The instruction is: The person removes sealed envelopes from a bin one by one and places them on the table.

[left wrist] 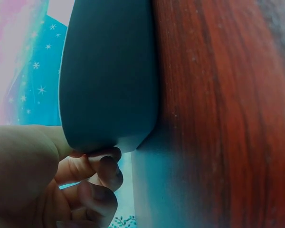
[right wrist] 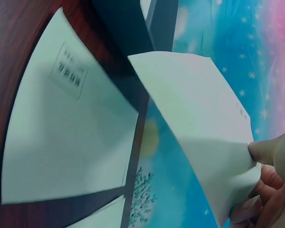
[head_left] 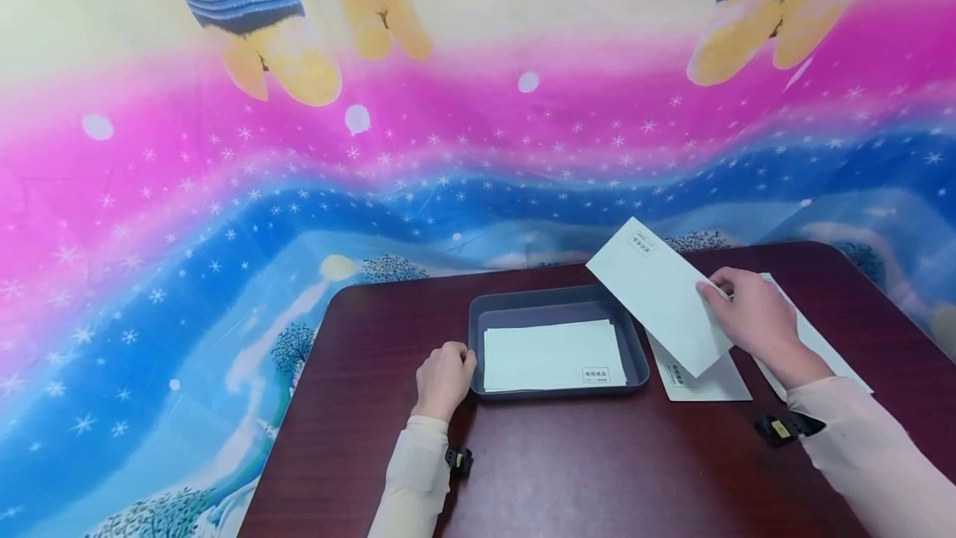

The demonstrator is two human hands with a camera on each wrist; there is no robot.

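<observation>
My right hand (head_left: 754, 314) pinches a white envelope (head_left: 660, 297) by one end, thumb on one face and fingers behind. The envelope is tilted in the air, over the table just right of a dark grey tray (head_left: 478, 355); in the right wrist view the held envelope (right wrist: 194, 109) bends slightly. Beneath it, another envelope (right wrist: 71, 123) with a small printed box lies on the table. At the tray's left end, my left hand (head_left: 446, 376) holds the wall, its fingers curled against the tray (left wrist: 109, 71). Inside the tray lies a stack of white envelopes (head_left: 548, 355).
More white paper (head_left: 814, 347) lies at the right, partly hidden by my right hand and forearm. The dark red wooden table (head_left: 597, 471) ends at a rounded far edge. Behind it hangs a printed pink and blue cloth (head_left: 448, 148).
</observation>
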